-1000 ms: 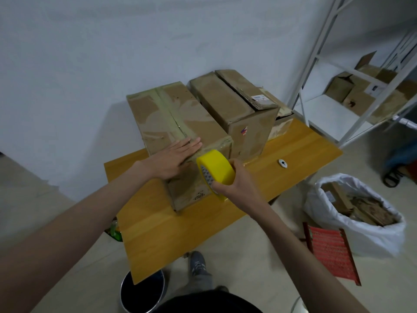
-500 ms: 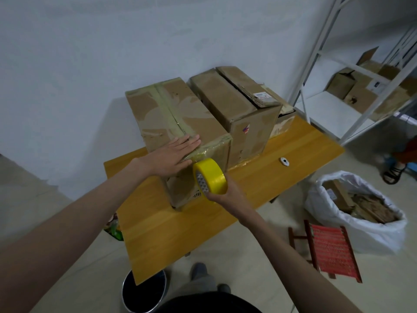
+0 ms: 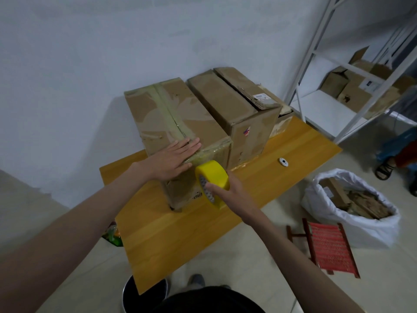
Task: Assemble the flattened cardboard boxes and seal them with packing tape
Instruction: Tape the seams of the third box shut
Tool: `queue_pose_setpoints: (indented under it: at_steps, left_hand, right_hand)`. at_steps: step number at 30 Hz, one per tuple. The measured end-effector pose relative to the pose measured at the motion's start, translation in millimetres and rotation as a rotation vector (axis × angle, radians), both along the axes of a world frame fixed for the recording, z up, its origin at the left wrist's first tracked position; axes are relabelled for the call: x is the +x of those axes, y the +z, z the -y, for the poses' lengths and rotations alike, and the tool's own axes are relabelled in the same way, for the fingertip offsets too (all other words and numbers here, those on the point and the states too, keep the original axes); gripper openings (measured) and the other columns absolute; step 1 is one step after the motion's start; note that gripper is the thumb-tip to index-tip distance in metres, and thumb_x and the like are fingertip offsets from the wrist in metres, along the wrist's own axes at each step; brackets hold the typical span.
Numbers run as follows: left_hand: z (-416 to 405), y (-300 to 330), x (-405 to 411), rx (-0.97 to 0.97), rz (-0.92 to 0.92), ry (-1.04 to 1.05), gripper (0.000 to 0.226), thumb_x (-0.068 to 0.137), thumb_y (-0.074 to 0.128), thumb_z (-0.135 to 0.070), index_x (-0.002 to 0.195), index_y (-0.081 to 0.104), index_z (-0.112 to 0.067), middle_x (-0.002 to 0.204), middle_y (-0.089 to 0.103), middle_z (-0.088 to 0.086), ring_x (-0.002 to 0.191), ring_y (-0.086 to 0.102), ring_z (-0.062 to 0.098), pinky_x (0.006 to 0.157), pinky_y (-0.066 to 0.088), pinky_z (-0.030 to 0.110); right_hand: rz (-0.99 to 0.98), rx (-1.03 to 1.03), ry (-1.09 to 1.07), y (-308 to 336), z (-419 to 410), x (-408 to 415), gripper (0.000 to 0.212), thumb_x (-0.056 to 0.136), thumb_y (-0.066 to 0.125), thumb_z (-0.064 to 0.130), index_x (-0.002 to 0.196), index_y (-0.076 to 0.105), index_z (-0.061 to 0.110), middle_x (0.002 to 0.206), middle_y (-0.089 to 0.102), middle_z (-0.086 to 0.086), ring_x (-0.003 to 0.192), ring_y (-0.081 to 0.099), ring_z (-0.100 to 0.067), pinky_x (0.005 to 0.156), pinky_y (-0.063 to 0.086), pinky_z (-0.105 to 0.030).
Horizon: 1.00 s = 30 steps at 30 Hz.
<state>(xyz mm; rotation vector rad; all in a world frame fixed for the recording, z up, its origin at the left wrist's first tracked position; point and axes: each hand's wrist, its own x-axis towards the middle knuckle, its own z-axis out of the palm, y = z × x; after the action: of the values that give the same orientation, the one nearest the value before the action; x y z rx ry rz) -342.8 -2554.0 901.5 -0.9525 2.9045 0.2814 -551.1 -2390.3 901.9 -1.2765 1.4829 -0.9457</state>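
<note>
The left hand lies flat, fingers straight, on the near top edge of the taped box; the right hand grips a yellow tape roll against the box's front face. The box, worn brown cardboard with glossy tape along its seam, stands on the wooden desk, touching a second box. Bare desk lies nearest the person.

Yellow tape roll, brown box, orange-yellow table.

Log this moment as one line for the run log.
left hand: flat on taped brown cardboard box | right hand: gripping yellow packing tape roll at near face | sealing underway
</note>
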Motion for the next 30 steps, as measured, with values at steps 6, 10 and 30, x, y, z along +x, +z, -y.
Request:
queue_pose_setpoints:
  at_steps: [6, 10, 30]
  left_hand:
    - [2, 0, 1, -0.011, -0.005, -0.022, 0.064, 0.106, 0.021, -0.049, 0.158, -0.012, -0.031, 0.164, -0.021, -0.013, 0.15, -0.021, 0.007, 0.123, -0.011, 0.034]
    - [3, 6, 0, -0.006, 0.002, -0.014, 0.064, 0.106, 0.023, -0.047, 0.158, -0.011, -0.029, 0.164, -0.019, -0.012, 0.151, -0.019, 0.009, 0.123, -0.01, 0.035]
    - [21, 23, -21, -0.154, -0.099, 0.042, 0.067, 0.095, 0.024, -0.067, 0.152, 0.03, -0.032, 0.158, 0.031, -0.008, 0.145, 0.029, 0.013, 0.119, 0.022, 0.037]
  right_hand:
    - [-0.057, 0.031, -0.045, 0, -6, 1, 0.047, 0.088, 0.071, 0.042, 0.12, 0.056, 0.012, 0.111, 0.065, -0.016, 0.1, 0.065, -0.033, 0.084, 0.054, -0.057]
    - [-0.104, 0.047, -0.051, 1, 4, 9, 0.045, 0.088, 0.072, 0.043, 0.118, 0.059, 0.012, 0.108, 0.066, -0.014, 0.098, 0.065, -0.03, 0.085, 0.053, -0.055]
    - [-0.194, 0.066, -0.159, -4, 59, -17, 0.049, 0.091, 0.06, 0.058, 0.124, 0.052, 0.023, 0.101, 0.063, 0.011, 0.092, 0.062, -0.005, 0.063, 0.044, -0.017]
